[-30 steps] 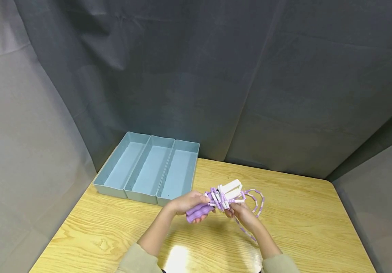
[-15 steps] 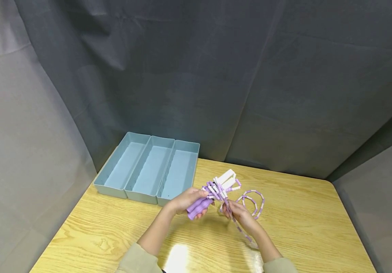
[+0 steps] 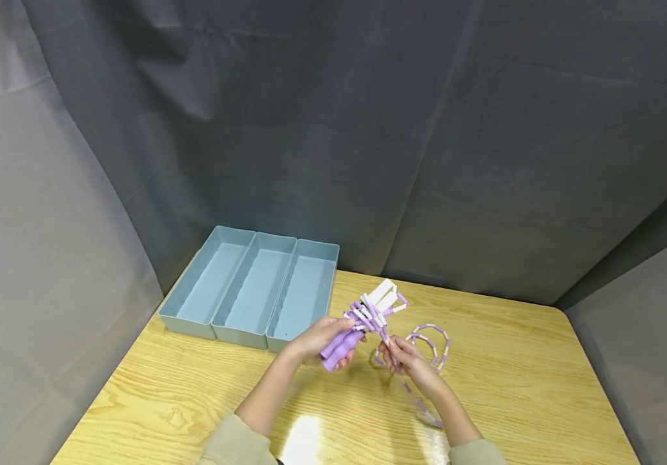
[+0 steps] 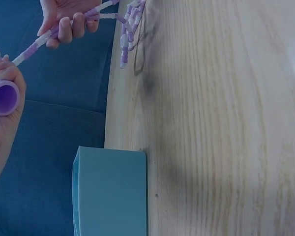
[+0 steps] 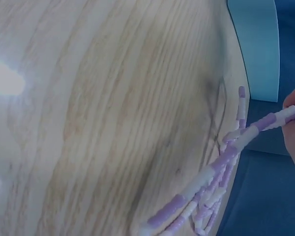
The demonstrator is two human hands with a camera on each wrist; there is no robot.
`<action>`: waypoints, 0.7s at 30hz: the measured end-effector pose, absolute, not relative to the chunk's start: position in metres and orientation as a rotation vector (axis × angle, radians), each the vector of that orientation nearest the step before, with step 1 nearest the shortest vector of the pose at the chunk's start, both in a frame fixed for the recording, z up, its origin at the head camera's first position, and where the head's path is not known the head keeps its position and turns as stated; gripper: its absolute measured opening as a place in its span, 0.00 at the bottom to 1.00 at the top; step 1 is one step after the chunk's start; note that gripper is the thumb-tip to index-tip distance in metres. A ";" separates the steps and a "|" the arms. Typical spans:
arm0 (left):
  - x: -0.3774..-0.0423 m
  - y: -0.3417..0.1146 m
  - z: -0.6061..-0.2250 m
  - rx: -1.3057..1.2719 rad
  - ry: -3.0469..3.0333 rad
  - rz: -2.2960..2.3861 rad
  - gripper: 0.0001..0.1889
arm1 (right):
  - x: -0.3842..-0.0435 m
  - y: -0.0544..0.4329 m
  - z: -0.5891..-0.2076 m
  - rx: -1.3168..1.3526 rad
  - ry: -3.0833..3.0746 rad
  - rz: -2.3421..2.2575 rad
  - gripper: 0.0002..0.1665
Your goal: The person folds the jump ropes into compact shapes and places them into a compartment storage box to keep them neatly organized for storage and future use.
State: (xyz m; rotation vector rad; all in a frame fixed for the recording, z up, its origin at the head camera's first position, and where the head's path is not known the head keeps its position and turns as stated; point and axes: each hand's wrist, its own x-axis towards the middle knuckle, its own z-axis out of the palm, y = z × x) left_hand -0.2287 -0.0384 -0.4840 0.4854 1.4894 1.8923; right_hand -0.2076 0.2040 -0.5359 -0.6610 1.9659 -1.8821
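My left hand (image 3: 317, 341) grips the purple handles (image 3: 339, 352) of a jump rope, held together above the table. The handles' white ends (image 3: 383, 294) point up and away from me. Purple and white beaded cord (image 3: 370, 314) is wound around their middle. My right hand (image 3: 409, 363) pinches the cord just right of the winding, thumb against fingers. In the left wrist view, a stretch of beaded cord (image 4: 34, 46) runs taut between both hands, beside the hollow end of a purple handle (image 4: 5, 98). Loose cord (image 5: 187, 194) hangs in the right wrist view.
Three blue-grey trays (image 3: 254, 336) stand side by side at the left back of the wooden table (image 3: 519, 374). Loops of loose cord (image 3: 443, 342) lie right of my right hand. Dark cloth (image 3: 356, 142) hangs behind the table.
The handles have tilted further upright, their white ends moving up and left. My right hand has moved from under the bundle to its right side, drawing the cord out from it.
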 end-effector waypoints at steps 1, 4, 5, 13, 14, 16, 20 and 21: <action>-0.229 -0.038 -0.483 0.477 1.488 1.899 0.24 | -0.208 0.205 -0.534 -0.647 1.977 -1.875 0.16; -0.229 -0.038 -0.481 0.464 1.486 1.917 0.23 | -0.208 0.206 -0.529 -0.607 1.986 -1.879 0.16; -0.229 -0.037 -0.480 0.460 1.485 1.922 0.23 | -0.208 0.207 -0.527 -0.593 1.986 -1.887 0.15; -0.230 -0.037 -0.477 0.437 1.491 1.960 0.24 | -0.207 0.212 -0.509 -0.650 2.076 -1.880 0.08; -0.231 -0.037 -0.477 0.438 1.497 1.964 0.24 | -0.206 0.212 -0.506 -0.653 2.096 -1.880 0.08; -0.231 -0.037 -0.476 0.433 1.504 1.969 0.26 | -0.203 0.212 -0.501 -0.630 2.157 -1.888 0.08; -0.233 -0.038 -0.475 0.419 1.509 1.982 0.27 | -0.197 0.211 -0.491 -0.497 2.334 -1.877 0.13; -0.233 -0.037 -0.475 0.414 1.515 1.984 0.28 | -0.196 0.211 -0.489 -0.467 2.377 -1.860 0.14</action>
